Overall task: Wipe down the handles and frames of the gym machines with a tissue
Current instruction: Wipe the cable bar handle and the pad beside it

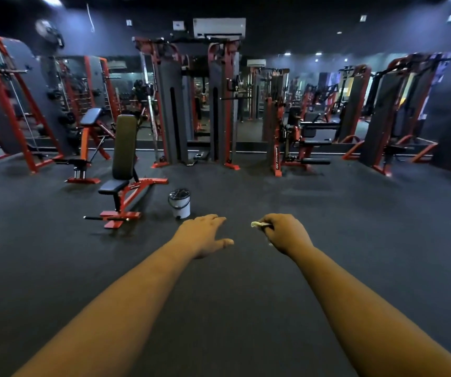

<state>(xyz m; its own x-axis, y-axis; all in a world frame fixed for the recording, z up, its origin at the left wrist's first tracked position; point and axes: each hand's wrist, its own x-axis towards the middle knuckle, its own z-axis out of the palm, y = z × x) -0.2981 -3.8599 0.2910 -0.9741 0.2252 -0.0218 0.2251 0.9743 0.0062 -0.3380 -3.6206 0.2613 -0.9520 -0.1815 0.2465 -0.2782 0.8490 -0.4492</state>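
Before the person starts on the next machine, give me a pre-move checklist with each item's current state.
1. Tissue in hand: ok, pinched in the closed right hand.
2. Left hand free: ok, open and empty.
3. Hands touching a machine: not ok, both are held out over bare floor.
4. Path to the adjustable bench: ok, except the white pedal bin beside it.
5. Tissue clean enough: cannot tell, only a small bit shows.

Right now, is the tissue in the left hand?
No: the tissue is bunched in the closed right hand, while the left hand is open and empty.
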